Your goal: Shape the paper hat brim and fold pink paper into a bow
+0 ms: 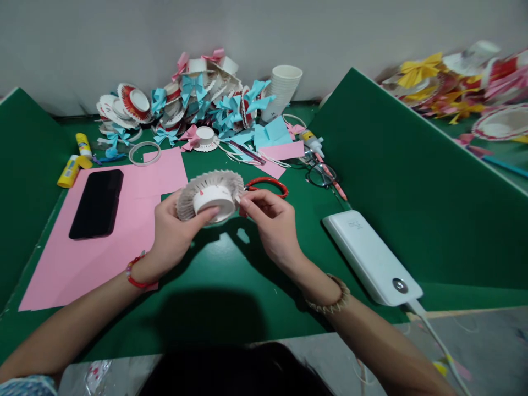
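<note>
The fringed paper cup [214, 202] is raised above the centre of the counter [284, 316]. Left hand [175, 231]: the grip grasps the cup, thumb on its base, fingers behind the brim, apparently to steady it. Right hand [274, 223]: thumb and forefinger pinch the brim's edge at the cup's 3 o'clock, presumably for fine control. Red-handled scissors [286, 190] lie at its 2 o'clock, within reach. A smartphone [97, 203] rests on pink paper [70, 269] at its 9 o'clock, outside the working zone.
</note>
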`<move>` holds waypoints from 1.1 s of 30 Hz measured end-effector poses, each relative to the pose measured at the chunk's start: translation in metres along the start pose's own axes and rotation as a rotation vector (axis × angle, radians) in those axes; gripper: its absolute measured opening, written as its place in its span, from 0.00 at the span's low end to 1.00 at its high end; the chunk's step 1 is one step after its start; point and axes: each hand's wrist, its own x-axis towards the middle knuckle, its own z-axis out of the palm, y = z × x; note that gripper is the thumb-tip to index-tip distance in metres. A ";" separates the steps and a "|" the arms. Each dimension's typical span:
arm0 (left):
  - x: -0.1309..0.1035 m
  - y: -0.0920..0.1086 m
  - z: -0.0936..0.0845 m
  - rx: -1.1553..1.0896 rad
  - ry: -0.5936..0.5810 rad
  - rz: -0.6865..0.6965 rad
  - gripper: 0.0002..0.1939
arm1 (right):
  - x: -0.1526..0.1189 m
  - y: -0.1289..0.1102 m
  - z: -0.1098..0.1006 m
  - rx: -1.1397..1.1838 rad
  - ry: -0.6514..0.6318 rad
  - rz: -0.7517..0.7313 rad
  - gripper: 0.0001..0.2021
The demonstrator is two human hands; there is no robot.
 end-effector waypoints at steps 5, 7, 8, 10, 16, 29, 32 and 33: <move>0.008 0.006 0.001 -0.283 -0.069 -0.246 0.18 | -0.001 -0.002 0.000 -0.088 -0.005 -0.064 0.03; 0.007 0.008 0.001 -0.297 -0.079 -0.251 0.17 | -0.001 -0.002 0.000 -0.102 0.023 -0.062 0.03; 0.007 0.008 0.001 -0.300 -0.084 -0.243 0.17 | -0.002 -0.002 0.000 -0.104 0.036 -0.060 0.03; 0.005 0.007 0.001 -0.285 -0.090 -0.222 0.17 | -0.002 -0.001 0.000 -0.103 0.060 -0.053 0.04; 0.001 -0.007 -0.002 -0.102 -0.095 -0.099 0.19 | -0.004 0.001 0.002 -0.144 0.139 -0.038 0.08; -0.003 -0.002 0.007 -0.311 -0.165 -0.320 0.22 | -0.008 0.005 0.001 -0.451 0.129 -0.370 0.05; -0.005 -0.006 0.007 -0.278 -0.163 -0.306 0.23 | -0.010 0.005 0.003 -0.436 0.151 -0.356 0.05; -0.004 -0.009 0.006 -0.267 -0.164 -0.299 0.23 | -0.010 0.005 0.003 -0.409 0.146 -0.335 0.05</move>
